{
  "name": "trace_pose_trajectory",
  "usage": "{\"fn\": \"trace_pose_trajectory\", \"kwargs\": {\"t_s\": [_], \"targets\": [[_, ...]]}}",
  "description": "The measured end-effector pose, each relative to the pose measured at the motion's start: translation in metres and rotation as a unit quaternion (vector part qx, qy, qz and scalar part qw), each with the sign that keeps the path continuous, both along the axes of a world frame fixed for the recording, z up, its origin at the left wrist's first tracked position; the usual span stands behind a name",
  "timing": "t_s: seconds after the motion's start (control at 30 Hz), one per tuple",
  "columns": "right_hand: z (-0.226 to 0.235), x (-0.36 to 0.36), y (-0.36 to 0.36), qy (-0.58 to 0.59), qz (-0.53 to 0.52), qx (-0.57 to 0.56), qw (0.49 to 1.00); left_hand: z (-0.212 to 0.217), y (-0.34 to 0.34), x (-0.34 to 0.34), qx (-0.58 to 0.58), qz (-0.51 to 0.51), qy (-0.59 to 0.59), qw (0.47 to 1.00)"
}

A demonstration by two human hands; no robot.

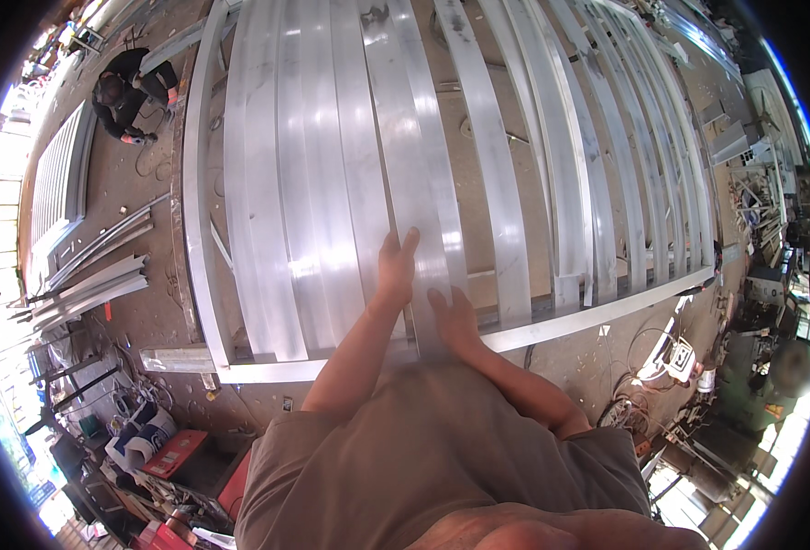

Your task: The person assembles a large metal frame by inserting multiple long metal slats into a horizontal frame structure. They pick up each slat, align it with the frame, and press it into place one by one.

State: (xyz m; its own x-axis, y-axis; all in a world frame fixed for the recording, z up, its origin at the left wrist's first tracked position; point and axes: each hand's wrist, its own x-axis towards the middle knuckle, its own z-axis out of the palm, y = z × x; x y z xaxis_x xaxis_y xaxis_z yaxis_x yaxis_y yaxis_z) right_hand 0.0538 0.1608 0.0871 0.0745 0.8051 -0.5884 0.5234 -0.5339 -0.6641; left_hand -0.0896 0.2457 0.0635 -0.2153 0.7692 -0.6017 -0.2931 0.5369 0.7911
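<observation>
A long, flat, shiny metal slat [408, 174] lies lengthwise in front of me, one of several on a large metal frame [277, 371]. My left hand [397, 268] grips its left edge, thumb over the top face; some of the fingertips are hidden. Closer to my body, my right hand [456, 321] holds the slat's right edge, its thumb also on top. To the left, wider slats [318, 211] lie side by side. On the right, a separate slat [497, 202] has a gap on either side.
At the far left a person [130, 92] in dark clothes crouches on the floor. Metal profiles [93, 289] and a stack of panels [64, 174] lie on that side. A red box [180, 454] stands at lower left. Cables [629, 403] and a white container [678, 357] are at right.
</observation>
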Motion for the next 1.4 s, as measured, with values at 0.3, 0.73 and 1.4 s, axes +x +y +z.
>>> {"fn": "trace_pose_trajectory", "kwargs": {"t_s": [0.3, 0.73, 1.4], "targets": [[-0.002, -0.003, -0.002, -0.016, 0.003, 0.006, 1.0, -0.008, 0.0, -0.001, -0.023, 0.008, 0.022, 0.999], [-0.015, -0.004, -0.004, 0.013, 0.013, 0.004, 1.0, -0.006, 0.0, -0.006, -0.014, -0.007, 0.019, 1.0], [-0.053, 0.02, -0.005, 0.067, 0.079, 0.032, 0.994, -0.018, -0.091, -0.041, -0.017, -0.174, 0.106, 0.979]]}}
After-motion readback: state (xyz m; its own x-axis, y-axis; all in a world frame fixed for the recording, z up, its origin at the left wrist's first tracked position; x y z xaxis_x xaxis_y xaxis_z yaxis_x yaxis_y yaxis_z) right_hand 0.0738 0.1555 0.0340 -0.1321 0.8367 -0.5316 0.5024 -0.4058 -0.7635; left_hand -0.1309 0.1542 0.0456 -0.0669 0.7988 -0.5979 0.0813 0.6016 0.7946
